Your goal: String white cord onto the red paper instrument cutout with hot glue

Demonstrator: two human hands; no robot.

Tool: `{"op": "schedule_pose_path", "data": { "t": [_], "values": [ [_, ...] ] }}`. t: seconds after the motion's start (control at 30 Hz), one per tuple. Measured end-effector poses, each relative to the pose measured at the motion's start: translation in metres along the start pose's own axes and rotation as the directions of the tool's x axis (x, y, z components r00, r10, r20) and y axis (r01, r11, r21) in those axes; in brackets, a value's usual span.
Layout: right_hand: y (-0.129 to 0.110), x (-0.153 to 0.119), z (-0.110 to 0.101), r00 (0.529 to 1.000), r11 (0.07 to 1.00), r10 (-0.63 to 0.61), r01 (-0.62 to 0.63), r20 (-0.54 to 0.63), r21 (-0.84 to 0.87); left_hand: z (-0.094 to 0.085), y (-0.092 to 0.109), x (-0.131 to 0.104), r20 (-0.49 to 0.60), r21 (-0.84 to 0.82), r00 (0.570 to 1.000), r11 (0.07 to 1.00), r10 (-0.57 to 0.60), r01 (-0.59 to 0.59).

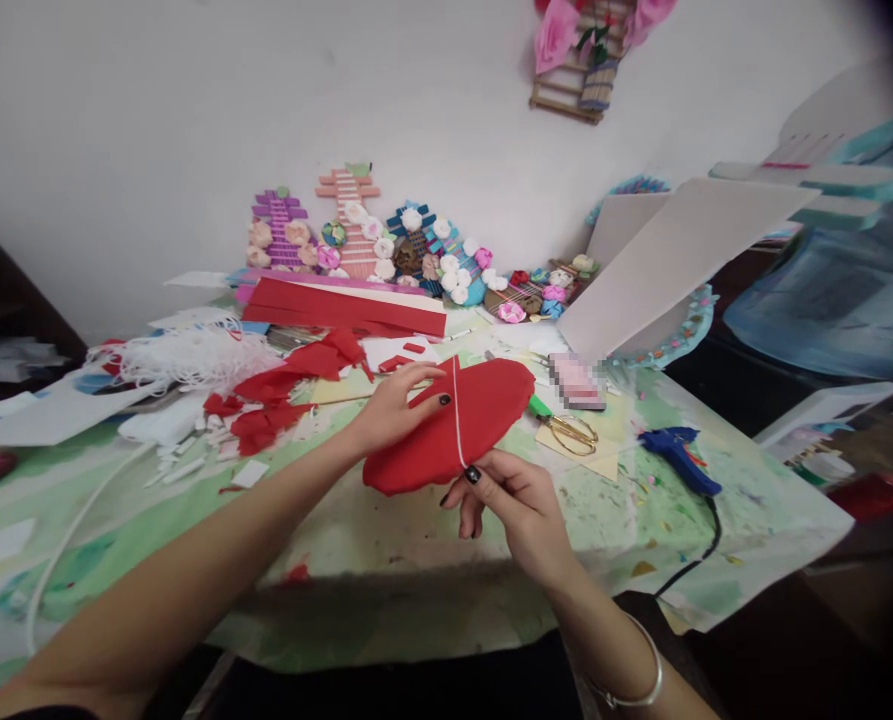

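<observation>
A red fabric-covered oval piece (491, 400) is held tilted above the table's front part. A thin white cord (458, 410) runs across its face from the top edge to the bottom edge. My left hand (405, 405) lies on the left side of the red piece, fingers spread, with the fingertips near the cord. At the lower edge, my right hand (510, 500) pinches the cord's lower end between thumb and forefinger. The rest of the cord behind the red piece is hidden.
Gold-handled scissors (573, 434), a blue glue gun (682, 458) with a black cable and a pink phone-like object (577, 382) are at the right. Red scraps (266, 425) and white strings (183, 358) lie left. Flower-decorated crafts (356, 230) line the wall.
</observation>
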State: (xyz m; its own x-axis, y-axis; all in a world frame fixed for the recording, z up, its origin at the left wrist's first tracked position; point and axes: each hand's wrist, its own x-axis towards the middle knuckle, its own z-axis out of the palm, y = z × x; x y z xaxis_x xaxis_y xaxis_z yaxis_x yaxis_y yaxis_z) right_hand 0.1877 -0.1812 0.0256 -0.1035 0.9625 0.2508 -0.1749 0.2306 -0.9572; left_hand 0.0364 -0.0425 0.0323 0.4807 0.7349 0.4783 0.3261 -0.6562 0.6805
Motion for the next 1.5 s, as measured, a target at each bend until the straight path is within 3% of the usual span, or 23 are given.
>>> {"op": "schedule_pose_path", "data": {
  "t": [0.1, 0.2, 0.33, 0.6, 0.77, 0.97, 1.3, 1.5],
  "values": [
    [0.002, 0.012, 0.005, 1.000, 1.000, -0.012, 0.012, 0.019, 0.015, -0.015, 0.033, -0.031, -0.059, 0.026, 0.974, 0.976, 0.217, -0.216],
    [0.005, 0.023, 0.011, 0.999, 0.999, -0.023, 0.022, 0.040, 0.034, -0.022, 0.047, -0.062, -0.040, 0.104, 0.932, 0.930, 0.359, -0.353],
    [0.010, 0.034, 0.016, 0.997, 0.999, -0.033, 0.032, 0.072, 0.007, -0.020, 0.036, -0.079, -0.077, 0.190, 0.906, 0.898, 0.416, -0.397],
    [0.011, 0.046, 0.013, 0.989, 0.981, -0.058, 0.082, 0.138, -0.176, -0.021, 0.017, -0.073, -0.118, 0.248, 0.848, 0.843, 0.516, -0.478],
    [0.004, 0.051, 0.010, 0.987, 0.967, -0.069, 0.103, 0.147, -0.234, -0.022, 0.019, -0.068, -0.132, 0.147, 0.872, 0.879, 0.472, -0.453],
    [0.001, 0.052, 0.010, 0.980, 0.966, -0.064, 0.109, 0.188, -0.236, -0.018, 0.025, -0.063, -0.240, 0.029, 0.931, 0.961, 0.274, -0.275],
    [-0.008, 0.049, 0.009, 0.965, 0.992, 0.032, 0.002, 0.258, -0.128, -0.018, 0.025, -0.060, -0.251, 0.143, 0.893, 0.927, 0.373, -0.346],
    [-0.010, 0.044, 0.008, 0.965, 0.979, 0.018, 0.036, 0.261, -0.201, -0.013, 0.023, -0.060, -0.301, 0.157, 0.875, 0.925, 0.379, -0.347]
  ]
}}
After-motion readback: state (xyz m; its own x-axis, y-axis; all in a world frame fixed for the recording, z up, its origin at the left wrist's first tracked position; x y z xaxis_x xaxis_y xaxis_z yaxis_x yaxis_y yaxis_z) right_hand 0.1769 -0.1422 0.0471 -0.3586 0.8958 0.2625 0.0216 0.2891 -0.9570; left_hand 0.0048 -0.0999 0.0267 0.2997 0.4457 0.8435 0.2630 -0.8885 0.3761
